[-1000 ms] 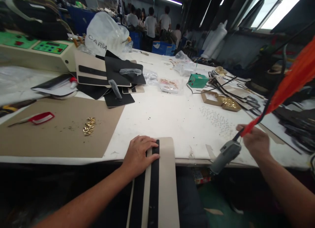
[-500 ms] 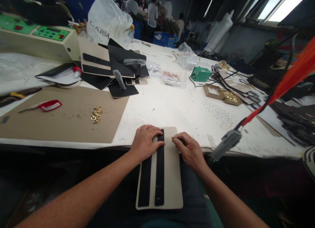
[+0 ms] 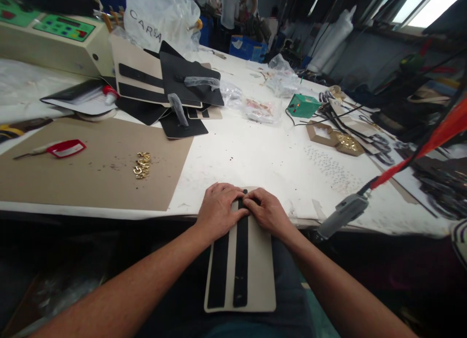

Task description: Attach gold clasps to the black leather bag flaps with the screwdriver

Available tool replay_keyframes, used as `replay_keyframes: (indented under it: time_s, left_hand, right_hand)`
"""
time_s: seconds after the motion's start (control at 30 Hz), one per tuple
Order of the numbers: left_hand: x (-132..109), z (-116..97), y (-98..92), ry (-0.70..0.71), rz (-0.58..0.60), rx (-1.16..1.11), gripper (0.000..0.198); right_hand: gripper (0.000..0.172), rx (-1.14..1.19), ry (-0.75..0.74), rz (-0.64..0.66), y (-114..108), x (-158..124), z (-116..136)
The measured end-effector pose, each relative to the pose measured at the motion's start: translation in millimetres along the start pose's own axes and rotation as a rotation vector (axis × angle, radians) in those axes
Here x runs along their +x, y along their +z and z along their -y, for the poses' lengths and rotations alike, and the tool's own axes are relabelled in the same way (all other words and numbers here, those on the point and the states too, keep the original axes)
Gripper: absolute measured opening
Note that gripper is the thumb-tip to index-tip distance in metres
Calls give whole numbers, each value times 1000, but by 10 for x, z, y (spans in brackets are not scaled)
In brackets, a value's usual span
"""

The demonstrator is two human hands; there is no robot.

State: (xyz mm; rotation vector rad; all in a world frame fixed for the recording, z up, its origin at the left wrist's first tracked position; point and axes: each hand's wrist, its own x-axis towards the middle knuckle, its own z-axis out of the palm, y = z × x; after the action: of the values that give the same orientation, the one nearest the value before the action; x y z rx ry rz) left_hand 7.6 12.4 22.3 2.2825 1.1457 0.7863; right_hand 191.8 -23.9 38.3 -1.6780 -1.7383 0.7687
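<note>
A beige panel (image 3: 260,275) with rounded corners lies across my lap and reaches over the table's front edge. Two black strips run along it, and the inner black strip (image 3: 241,265) passes under my fingers. My left hand (image 3: 220,209) grips the panel near its far end, thumb and fingers pressing beside that strip. At the same spot my right hand (image 3: 269,211) is closed in a pinch over the strip, its fingertips touching or nearly touching my left hand. Whatever sits between the right fingertips is too small or hidden to name.
A grey electric screwdriver (image 3: 343,215) hangs at the right on a red cord. Gold metal pieces (image 3: 142,165) and a red-handled tool (image 3: 67,148) lie on brown board. Black and beige panels (image 3: 189,80) are piled behind. Boxes of gold parts (image 3: 346,142) stand at right.
My right hand has moved left, from the panel's bare right side onto the inner black strip beside my left hand. The left hand keeps its grip; the view has shifted slightly.
</note>
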Motion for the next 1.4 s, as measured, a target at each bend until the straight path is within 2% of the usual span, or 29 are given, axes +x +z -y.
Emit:
replay_keyframes:
  time_s: [0.17, 0.27, 0.43, 0.77, 0.83, 0.93, 1.07, 1.17, 1.2, 1.27, 1.33, 1.4]
  left_hand:
    - [-7, 20, 20, 13, -10, 2, 36]
    - [-9, 18, 12, 12, -9, -2, 36]
    - [-12, 15, 0, -4, -25, 12, 39]
    - [9, -11, -16, 31, -30, 57, 40]
    - [18, -12, -24, 46, -23, 53, 37]
    - [37, 25, -16, 72, -22, 53, 31]
    - [76, 118, 27, 110, -29, 61, 28]
    - [98, 151, 47, 116, -25, 67, 28]
    - [100, 149, 48, 114, -24, 73, 28]
    - [93, 129, 41, 104, -25, 81, 28]
    - [77, 99, 30, 87, -28, 79, 28]
    - [58, 69, 20, 68, -25, 69, 29]
  right_hand:
    - [6, 48, 62, -9, -1, 47, -20]
    - [6, 65, 130, 42, -37, 114, -7]
    - [8, -6, 118, 122, -95, 174, 25]
    - [12, 33, 51, 29, -90, 81, 41]
    - [15, 124, 51, -52, -128, -45, 50]
    - [23, 224, 101, -307, -248, -451, -42]
    - [34, 249, 277, -762, -517, -1115, -440]
    - [53, 230, 389, -1029, -753, -1335, -809]
    - [60, 213, 410, -1059, -823, -1333, -908]
    - [67, 142, 459, -1000, -938, -1251, -1040]
    - [62, 23, 530, -887, -1009, -1131, -1076]
    - [54, -66, 573, -827, -1035, -1039, -1027]
